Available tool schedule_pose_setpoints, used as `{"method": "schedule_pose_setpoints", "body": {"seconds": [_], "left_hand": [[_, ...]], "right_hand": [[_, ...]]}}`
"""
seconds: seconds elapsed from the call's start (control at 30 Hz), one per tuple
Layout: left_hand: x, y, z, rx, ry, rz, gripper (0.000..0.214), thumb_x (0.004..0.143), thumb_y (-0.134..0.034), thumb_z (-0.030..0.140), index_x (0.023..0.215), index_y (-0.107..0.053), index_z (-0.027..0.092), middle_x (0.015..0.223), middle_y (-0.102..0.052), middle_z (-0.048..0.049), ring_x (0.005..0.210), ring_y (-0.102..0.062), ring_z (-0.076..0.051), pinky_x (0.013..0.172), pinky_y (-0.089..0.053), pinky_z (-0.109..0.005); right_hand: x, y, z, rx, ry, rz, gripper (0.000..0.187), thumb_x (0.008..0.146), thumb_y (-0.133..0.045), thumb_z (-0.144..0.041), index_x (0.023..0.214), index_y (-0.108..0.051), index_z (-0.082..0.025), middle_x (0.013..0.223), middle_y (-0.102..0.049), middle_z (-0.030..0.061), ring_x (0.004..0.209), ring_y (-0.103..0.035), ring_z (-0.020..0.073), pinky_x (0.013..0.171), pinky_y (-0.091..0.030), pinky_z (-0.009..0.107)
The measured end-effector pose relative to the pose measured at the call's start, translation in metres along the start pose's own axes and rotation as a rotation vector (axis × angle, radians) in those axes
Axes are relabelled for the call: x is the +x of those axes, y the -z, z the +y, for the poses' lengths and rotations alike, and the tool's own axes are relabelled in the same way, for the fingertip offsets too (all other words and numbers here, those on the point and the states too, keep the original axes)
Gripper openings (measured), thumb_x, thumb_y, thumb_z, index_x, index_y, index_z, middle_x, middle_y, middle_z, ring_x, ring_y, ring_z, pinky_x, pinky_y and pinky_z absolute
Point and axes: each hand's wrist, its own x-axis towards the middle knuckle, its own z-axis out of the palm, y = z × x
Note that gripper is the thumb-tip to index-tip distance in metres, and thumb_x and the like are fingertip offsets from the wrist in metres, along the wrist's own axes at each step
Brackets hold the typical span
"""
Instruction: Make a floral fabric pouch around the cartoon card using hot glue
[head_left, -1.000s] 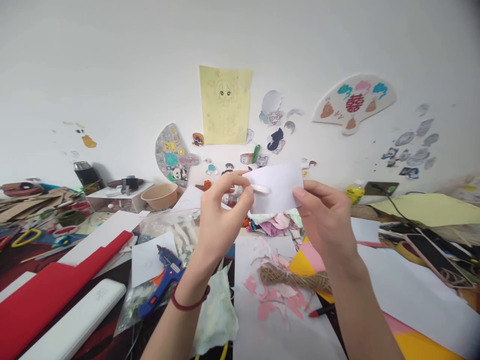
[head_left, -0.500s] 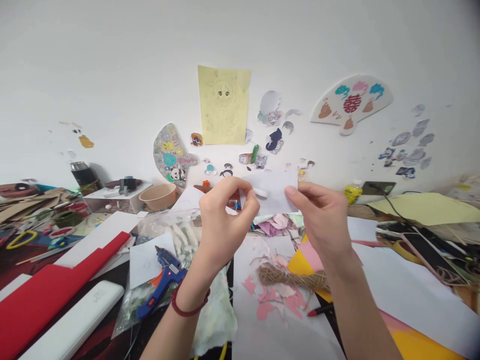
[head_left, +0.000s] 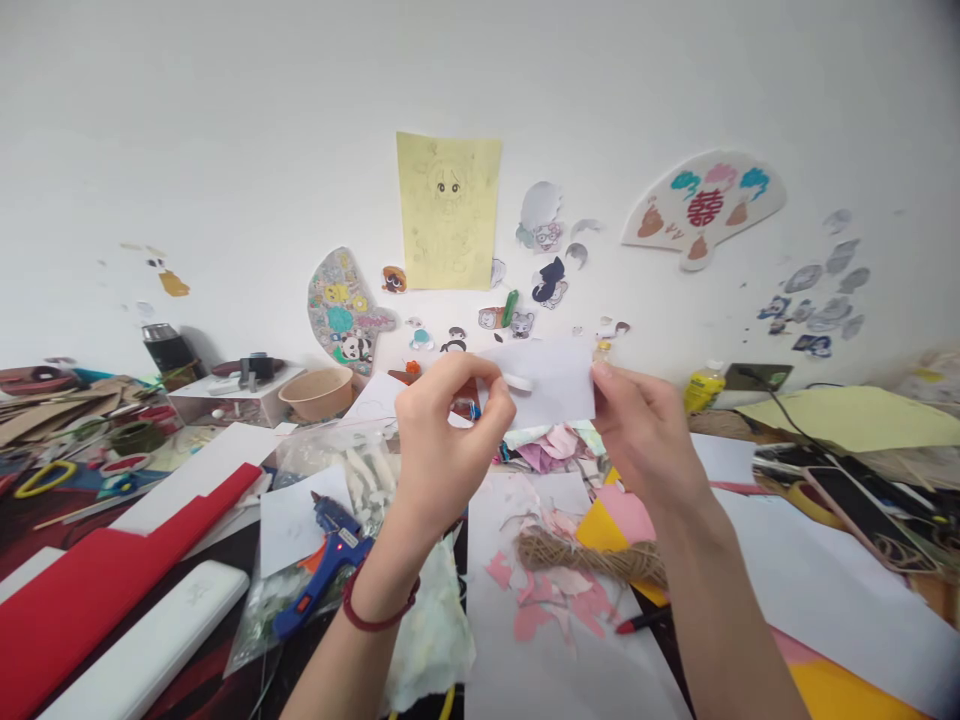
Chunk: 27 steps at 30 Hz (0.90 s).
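A white piece of paper (head_left: 561, 388) is held up in front of me, its plain face towards me. My right hand (head_left: 651, 425) grips it at the right edge between thumb and fingers. Thumb and forefinger of my left hand (head_left: 450, 440) are pinched together near the left part of the paper. From their tips a small white strip (head_left: 519, 383) sticks out across the paper; its other end is hidden by the fingers. Below lie a bundle of brown twine (head_left: 585, 555) and torn pink paper scraps (head_left: 555, 600) on a white sheet (head_left: 570, 685).
To the left are a blue glue gun (head_left: 322, 565), a long white case (head_left: 150, 645) and red card (head_left: 97, 580). A red-tipped pen (head_left: 637, 622) lies by the scraps. A phone (head_left: 862, 515) and white sheets (head_left: 832, 580) are at right; a tan bowl (head_left: 316, 393) stands behind.
My right thumb has slid off the paper's face to its right edge. The paper has tilted slightly. My left hand has barely moved and keeps its pinch.
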Motion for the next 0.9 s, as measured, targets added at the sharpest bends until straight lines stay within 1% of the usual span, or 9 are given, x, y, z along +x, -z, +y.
{"method": "schedule_pose_setpoints", "body": {"seconds": [0.13, 0.23, 0.37, 0.47, 0.53, 0.6, 0.7, 0.8, 0.9], "left_hand": [[0.001, 0.000, -0.002, 0.006, 0.005, -0.010, 0.012, 0.083, -0.059, 0.012, 0.075, -0.062, 0.020, 0.071, -0.062, 0.0023, 0.065, -0.056, -0.011, 0.063, -0.048, -0.026], [0.002, -0.001, -0.005, -0.007, 0.018, -0.011, 0.013, 0.083, -0.059, 0.012, 0.074, -0.062, 0.021, 0.073, -0.063, 0.0019, 0.068, -0.057, -0.012, 0.066, -0.049, -0.026], [0.004, 0.004, -0.013, -0.133, 0.095, 0.092, 0.014, 0.080, -0.061, 0.011, 0.070, -0.063, 0.021, 0.084, -0.069, -0.0003, 0.084, -0.064, -0.015, 0.068, -0.051, -0.025], [0.010, 0.015, -0.022, -0.136, 0.178, 0.141, 0.013, 0.080, -0.062, 0.013, 0.072, -0.068, 0.021, 0.082, -0.072, -0.0001, 0.082, -0.066, -0.016, 0.067, -0.051, -0.026], [0.014, 0.021, -0.026, -0.032, 0.205, 0.083, 0.011, 0.078, -0.064, 0.015, 0.070, -0.069, 0.021, 0.074, -0.070, 0.0008, 0.073, -0.064, -0.015, 0.063, -0.050, -0.026], [0.016, 0.023, -0.030, 0.069, 0.203, -0.063, 0.011, 0.079, -0.065, 0.017, 0.069, -0.068, 0.020, 0.071, -0.070, 0.0013, 0.067, -0.062, -0.014, 0.060, -0.047, -0.026], [0.014, 0.012, -0.030, 0.111, 0.173, -0.243, 0.015, 0.087, -0.062, 0.025, 0.074, -0.066, 0.020, 0.070, -0.071, 0.0014, 0.061, -0.061, -0.013, 0.059, -0.045, -0.025], [0.003, -0.009, -0.027, 0.247, 0.081, -0.238, 0.026, 0.096, -0.056, 0.038, 0.079, -0.065, 0.020, 0.068, -0.071, 0.0008, 0.058, -0.060, -0.013, 0.060, -0.042, -0.027], [-0.010, -0.026, -0.027, 0.447, 0.006, -0.220, 0.033, 0.093, -0.059, 0.051, 0.084, -0.062, 0.020, 0.066, -0.069, -0.0003, 0.060, -0.061, -0.016, 0.059, -0.038, -0.028]], "right_hand": [[0.001, -0.001, 0.002, -0.018, 0.012, 0.000, 0.029, 0.082, -0.075, -0.043, 0.066, -0.065, -0.021, 0.066, -0.059, 0.0004, 0.073, -0.061, 0.0190, 0.063, -0.050, 0.030], [0.001, 0.000, 0.003, -0.070, 0.012, 0.014, 0.030, 0.081, -0.077, -0.038, 0.061, -0.063, -0.020, 0.064, -0.060, 0.0001, 0.073, -0.062, 0.0190, 0.064, -0.050, 0.030], [0.006, 0.012, 0.006, -0.078, -0.006, -0.004, 0.032, 0.080, -0.079, -0.041, 0.061, -0.067, -0.019, 0.061, -0.063, 0.0006, 0.061, -0.059, 0.0165, 0.053, -0.046, 0.027], [0.013, 0.029, 0.012, -0.050, -0.063, 0.011, 0.033, 0.076, -0.082, -0.046, 0.065, -0.070, -0.017, 0.055, -0.062, 0.0007, 0.046, -0.053, 0.0129, 0.042, -0.041, 0.026], [0.019, 0.042, 0.019, -0.067, -0.088, 0.078, 0.034, 0.074, -0.083, -0.047, 0.065, -0.071, -0.017, 0.051, -0.059, -0.0004, 0.043, -0.051, 0.0112, 0.040, -0.040, 0.025], [0.024, 0.050, 0.026, -0.102, -0.117, 0.123, 0.034, 0.073, -0.084, -0.048, 0.065, -0.071, -0.017, 0.048, -0.056, -0.0014, 0.043, -0.052, 0.0113, 0.039, -0.040, 0.024], [0.026, 0.050, 0.031, -0.148, -0.160, 0.117, 0.033, 0.073, -0.083, -0.047, 0.068, -0.073, -0.016, 0.053, -0.061, 0.0001, 0.047, -0.057, 0.0122, 0.041, -0.042, 0.023], [0.023, 0.034, 0.029, -0.166, -0.165, 0.060, 0.032, 0.074, -0.082, -0.047, 0.071, -0.073, -0.016, 0.061, -0.065, 0.0009, 0.052, -0.063, 0.0139, 0.047, -0.047, 0.024], [0.016, 0.013, 0.024, -0.197, -0.139, -0.011, 0.035, 0.076, -0.080, -0.049, 0.068, -0.070, -0.016, 0.061, -0.064, -0.0001, 0.054, -0.065, 0.0156, 0.048, -0.049, 0.024]]}}
